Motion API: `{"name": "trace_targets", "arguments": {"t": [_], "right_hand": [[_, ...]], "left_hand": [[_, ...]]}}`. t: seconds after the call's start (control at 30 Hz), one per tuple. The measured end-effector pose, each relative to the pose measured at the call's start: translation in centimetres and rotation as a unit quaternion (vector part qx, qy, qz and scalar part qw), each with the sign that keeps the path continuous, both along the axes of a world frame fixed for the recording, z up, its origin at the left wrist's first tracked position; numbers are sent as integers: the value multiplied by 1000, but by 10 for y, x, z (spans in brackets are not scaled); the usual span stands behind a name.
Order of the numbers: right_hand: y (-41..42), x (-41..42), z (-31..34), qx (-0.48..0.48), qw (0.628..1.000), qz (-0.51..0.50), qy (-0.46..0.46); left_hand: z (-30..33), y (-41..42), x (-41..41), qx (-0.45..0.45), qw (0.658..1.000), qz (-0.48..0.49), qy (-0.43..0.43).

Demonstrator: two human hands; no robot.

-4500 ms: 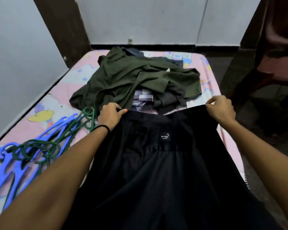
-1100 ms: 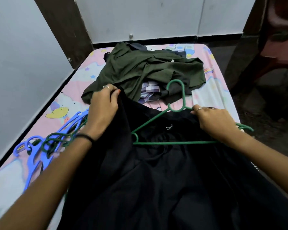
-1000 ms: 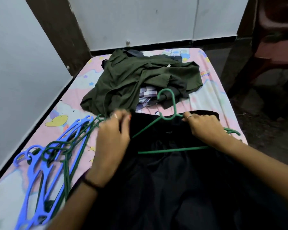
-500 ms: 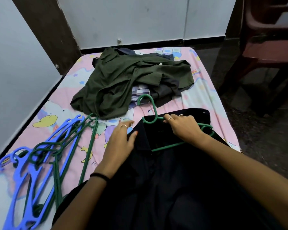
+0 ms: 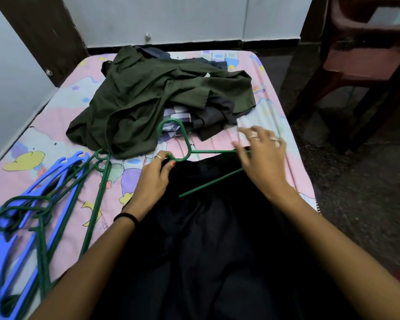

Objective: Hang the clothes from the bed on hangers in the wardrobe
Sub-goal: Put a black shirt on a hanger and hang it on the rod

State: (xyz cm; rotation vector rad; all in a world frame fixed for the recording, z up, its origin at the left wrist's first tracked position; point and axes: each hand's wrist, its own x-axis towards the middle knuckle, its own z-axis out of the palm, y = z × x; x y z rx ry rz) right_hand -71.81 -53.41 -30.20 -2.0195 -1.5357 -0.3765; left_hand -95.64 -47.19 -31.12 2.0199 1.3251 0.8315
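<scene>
Blue and green spare hangers (image 5: 36,199) are lying in a tangled heap on the near left of the bed (image 5: 62,125), one long green arm of the heap reaching toward the middle. Pink patterned sheeting is covering the bed, which is sitting against a pale wall (image 5: 12,72) on the left. Far of centre, an olive garment (image 5: 148,98) is lying crumpled over a pile of other clothes (image 5: 208,112), with a checked piece and a grey piece showing beneath its right edge.

Nearer, the left hand (image 5: 154,175) is pinching the top left edge of the black garment (image 5: 213,239) right at the base of the green hanger (image 5: 183,146), its fingers curled around the cloth; a black band is sitting on that wrist. The hanger's hook is pointing far, lying over the edge of the pile, and one bare arm of the hanger is slanting down across the black cloth. The black garment is spreading from the middle of the bed toward the near edge, between the two forearms.

The right hand (image 5: 262,155) is hovering over the hanger's right shoulder with fingers spread wide and blurred, gripping nothing visible. Further right, a dark red chair (image 5: 365,54) is standing on the floor beside the bed.
</scene>
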Motion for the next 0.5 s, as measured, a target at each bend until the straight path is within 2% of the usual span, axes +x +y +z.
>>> {"name": "trace_targets", "arguments": {"t": [0.07, 0.17, 0.2, 0.27, 0.33, 0.4, 0.5], "right_hand": [[-21, 30, -6, -48, 982, -79, 165], [-37, 59, -25, -192, 899, -173, 354], [-39, 61, -32, -236, 875, -174, 384], [-37, 59, -44, -282, 867, -145, 384], [-28, 61, -49, -260, 876, -123, 387], [-19, 67, -43, -199, 874, -117, 428], [-16, 83, -13, -107, 891, -124, 423]], "left_hand": [[1, -8, -5, 32, 999, 17, -4], [1, -14, -10, 28, 1000, -7, -10], [1, -15, -11, 24, 1000, -18, -3], [5, -18, -12, 27, 999, -30, 13], [13, -20, -12, 34, 999, -33, 21], [22, -22, -14, 48, 998, -34, 16], [39, -25, -21, 65, 996, -53, 2]]}}
